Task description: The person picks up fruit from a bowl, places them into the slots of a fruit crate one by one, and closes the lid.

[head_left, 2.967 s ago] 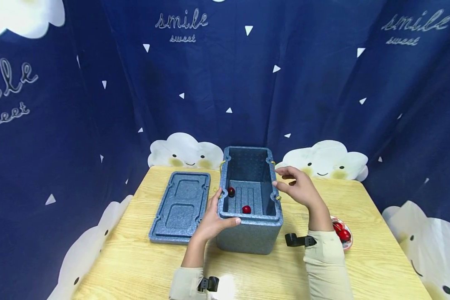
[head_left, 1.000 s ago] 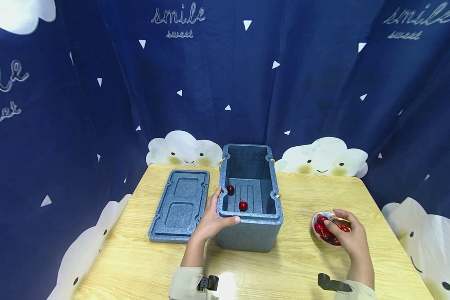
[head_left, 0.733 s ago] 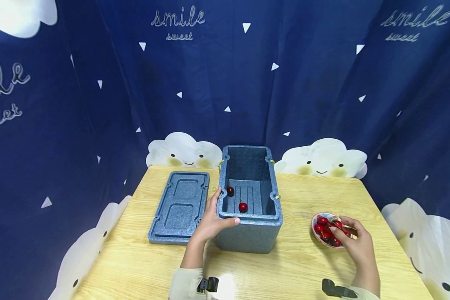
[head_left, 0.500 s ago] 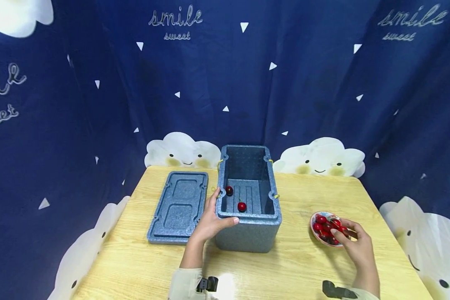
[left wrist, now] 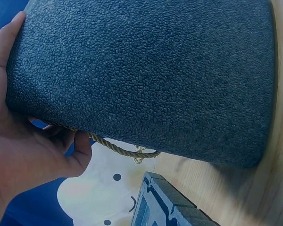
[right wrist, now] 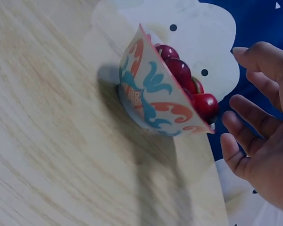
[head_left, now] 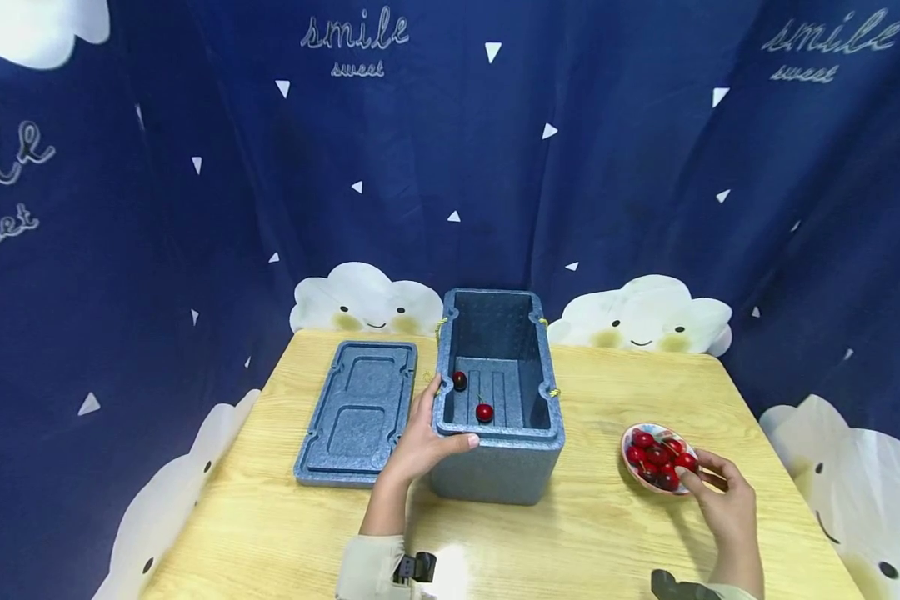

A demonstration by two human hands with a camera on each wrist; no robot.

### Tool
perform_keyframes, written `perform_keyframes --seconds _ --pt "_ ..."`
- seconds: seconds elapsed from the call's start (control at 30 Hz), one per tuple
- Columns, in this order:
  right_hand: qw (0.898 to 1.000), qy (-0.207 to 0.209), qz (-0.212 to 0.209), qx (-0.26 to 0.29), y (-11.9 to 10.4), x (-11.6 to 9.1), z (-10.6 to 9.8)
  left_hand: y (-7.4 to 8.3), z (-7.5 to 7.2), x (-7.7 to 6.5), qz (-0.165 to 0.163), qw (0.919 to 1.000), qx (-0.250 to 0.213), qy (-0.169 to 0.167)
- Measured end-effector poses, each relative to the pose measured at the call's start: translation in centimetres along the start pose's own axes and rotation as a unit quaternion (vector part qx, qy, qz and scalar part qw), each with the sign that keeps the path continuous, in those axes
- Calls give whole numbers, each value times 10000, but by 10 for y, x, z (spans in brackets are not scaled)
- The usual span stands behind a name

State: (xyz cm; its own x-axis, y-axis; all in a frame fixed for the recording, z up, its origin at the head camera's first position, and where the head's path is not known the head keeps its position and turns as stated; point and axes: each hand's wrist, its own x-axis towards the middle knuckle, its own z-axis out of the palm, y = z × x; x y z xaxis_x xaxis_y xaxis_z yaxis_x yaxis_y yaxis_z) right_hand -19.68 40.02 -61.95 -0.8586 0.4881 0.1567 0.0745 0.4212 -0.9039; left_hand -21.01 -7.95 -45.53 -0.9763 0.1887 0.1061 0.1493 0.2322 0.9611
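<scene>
A blue-grey foam cooler box (head_left: 495, 471) stands uncovered at mid-table, with two red cherries on its floor, one cherry (head_left: 484, 412) near the front and another cherry (head_left: 460, 381) by the left wall. My left hand (head_left: 420, 442) grips its front left corner, thumb along the front and fingers on the left side, by the yellow rope (left wrist: 118, 149). My right hand (head_left: 723, 496) is beside a patterned bowl (right wrist: 153, 103) heaped with cherries (head_left: 656, 454). In the right wrist view its fingers are loosely bent, holding nothing, apart from the fruit.
The box's lid (head_left: 357, 414) lies flat on the wooden table (head_left: 270, 533), left of the box. A dark blue curtain (head_left: 450, 150) with white clouds hangs behind and around the table.
My right hand went from the box's right rim to the cherry bowl, then drew slightly back to its right side. The front cherry in the box shifted slightly. My left hand stays on the box.
</scene>
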Motion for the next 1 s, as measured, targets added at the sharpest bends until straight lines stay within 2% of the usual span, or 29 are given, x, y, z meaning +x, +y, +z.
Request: perform_keyframes --seconds 0.13,0.27,0.33,0.47,0.57,0.67,0.83,1.0 --pt "9994 215 274 66 17 5 2 20 -3 -8 -15 10000 -7 -52" --pt "9988 310 360 -99 21 7 3 20 -2 -9 -15 10000 -22 -21" --pt "9988 298 326 -210 12 5 3 20 -2 -10 -34 10000 -53 -14" --pt "9991 206 251 -271 -29 -9 1 20 -1 -10 -46 10000 -71 -4" --pt "9982 223 382 -396 -55 -18 1 21 -2 -10 -65 10000 -61 -9" --pt "9956 235 592 -682 -65 -21 2 21 -2 -10 -89 9999 -58 10" --pt "9930 164 826 -834 -64 -20 5 15 -1 -7 -22 9998 -163 56" --pt "9909 99 980 -914 -57 -20 6 -10 4 1 7 9999 -97 88"
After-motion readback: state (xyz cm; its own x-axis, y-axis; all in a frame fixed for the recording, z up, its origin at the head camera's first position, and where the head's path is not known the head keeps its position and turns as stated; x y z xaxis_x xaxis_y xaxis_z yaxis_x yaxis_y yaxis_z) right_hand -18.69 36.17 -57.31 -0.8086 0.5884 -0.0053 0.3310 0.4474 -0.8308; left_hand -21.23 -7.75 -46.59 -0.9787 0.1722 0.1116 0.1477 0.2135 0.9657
